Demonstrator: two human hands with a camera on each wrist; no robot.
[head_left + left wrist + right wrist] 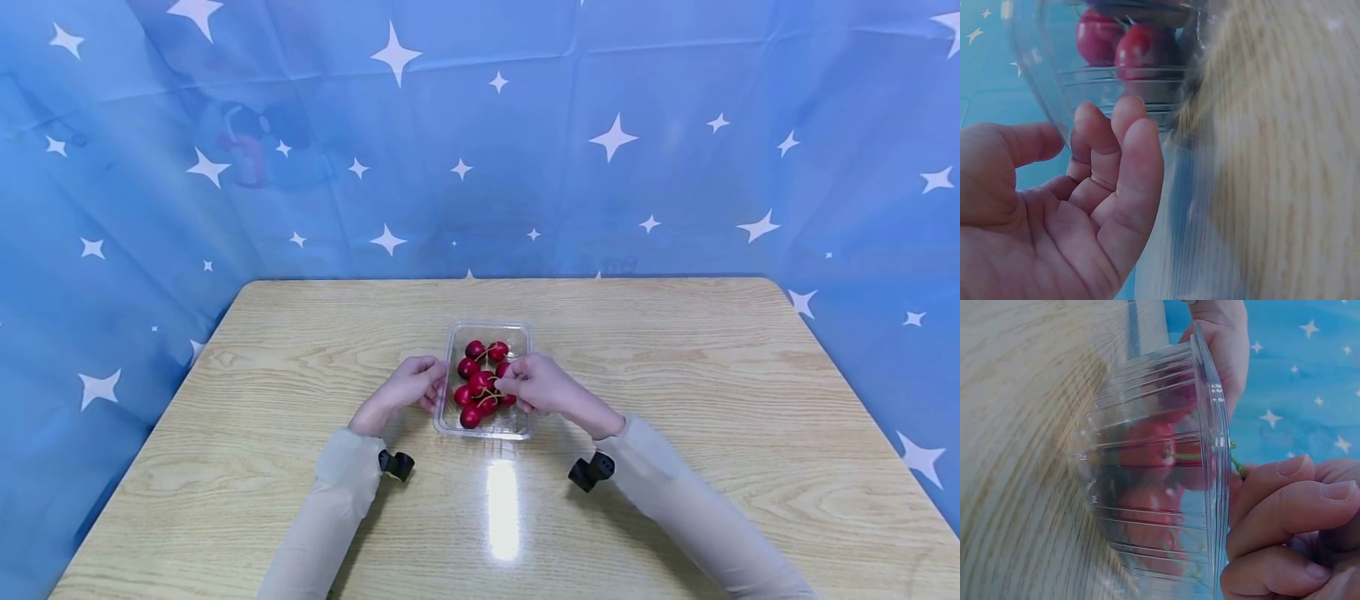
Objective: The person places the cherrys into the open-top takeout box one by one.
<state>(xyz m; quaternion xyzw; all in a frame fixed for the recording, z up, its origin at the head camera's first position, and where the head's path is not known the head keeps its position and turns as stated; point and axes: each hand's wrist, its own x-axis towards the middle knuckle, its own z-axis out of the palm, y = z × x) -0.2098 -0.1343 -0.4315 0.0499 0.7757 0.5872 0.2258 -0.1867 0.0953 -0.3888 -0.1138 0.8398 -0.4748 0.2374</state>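
Observation:
A clear plastic box (491, 432) holds several dark red cherries (470, 416) with green stems. My left hand (415, 383) is at the box's left side. In the left wrist view, its thumb is at the rim and its curled fingers (1138, 162) lie against the ribbed outer wall. My right hand (542, 385) reaches over the right rim, with thumb and forefinger together, pinching the stem of a cherry (481, 383). In the right wrist view, a green stem (1239, 466) rises past the rim to the fingertips, which partly hide it.
The box stands on a wood-grain table (675, 350) with rounded far corners. Behind it hangs a blue cloth (540, 192) with white stars. A small black camera is on each wrist, and a bright light reflection lies on the table in front of the box.

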